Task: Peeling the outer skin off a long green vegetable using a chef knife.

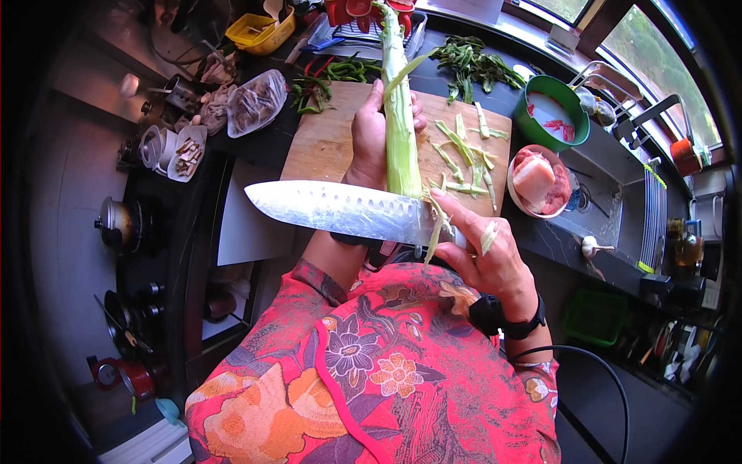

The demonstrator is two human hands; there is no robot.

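My left hand (371, 136) grips a thick, pale green celtuce stem (401, 139) from beneath, holding it lengthwise above a wooden cutting board (324, 133). A loose strip of peel hangs off the stem's upper part. In my right hand (484, 243) is a broad chef's knife (342, 210) with hollows along its blade, pointing left across the stem's near end. Peel strips cling to the blade by the handle, and a pale scrap sticks to my right fingers. Several peel strips (461, 142) lie on the right part of the board.
Green and red chili peppers (353, 69) lie behind the board at left, with wilted leaves (475, 64) at right. A green bowl (524, 116) and a bowl of raw meat (539, 180) stand beside the sink (614, 185). A garlic bulb (589, 247) and wrapped tray (255, 104) flank the work area.
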